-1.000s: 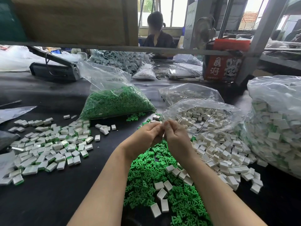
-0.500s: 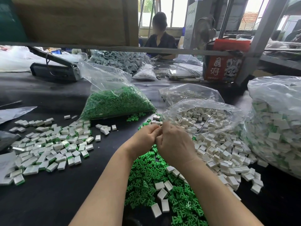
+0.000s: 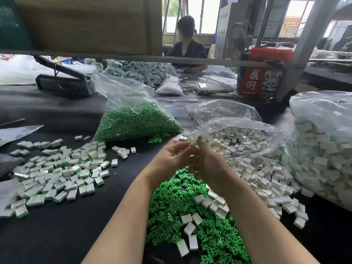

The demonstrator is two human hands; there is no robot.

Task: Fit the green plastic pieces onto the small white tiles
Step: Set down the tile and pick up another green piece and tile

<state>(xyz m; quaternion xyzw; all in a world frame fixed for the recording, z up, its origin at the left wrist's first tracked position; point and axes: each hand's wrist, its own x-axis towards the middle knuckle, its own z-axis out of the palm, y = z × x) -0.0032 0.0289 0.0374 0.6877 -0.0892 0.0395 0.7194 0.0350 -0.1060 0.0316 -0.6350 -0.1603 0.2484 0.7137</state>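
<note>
Both hands meet just above the pile of loose green plastic pieces (image 3: 192, 216) on the black table (image 3: 57, 235). The left hand (image 3: 171, 159) and the right hand (image 3: 207, 162) together pinch one small white tile (image 3: 194, 144) at the fingertips, with green showing on its upturned face — a piece seems to be seated or nearly so, though how fully cannot be told.

To finish the fit well, I would hold the tile steady by its edges with one hand and press the green insert squarely with the other thumb, so that it goes in flat and not cocked at a corner; then check that it sits flush before dropping it with the finished tiles (image 3: 57, 174) at the left. More empty tiles (image 3: 257, 168) lie at the right, spilling from an open bag.

The red box (image 3: 261, 80) at the back bears large white Chinese characters — likely 國潮 — beside a lion-dance face. A small label on the bag of green pieces (image 3: 133, 121) is too small to read.
</note>
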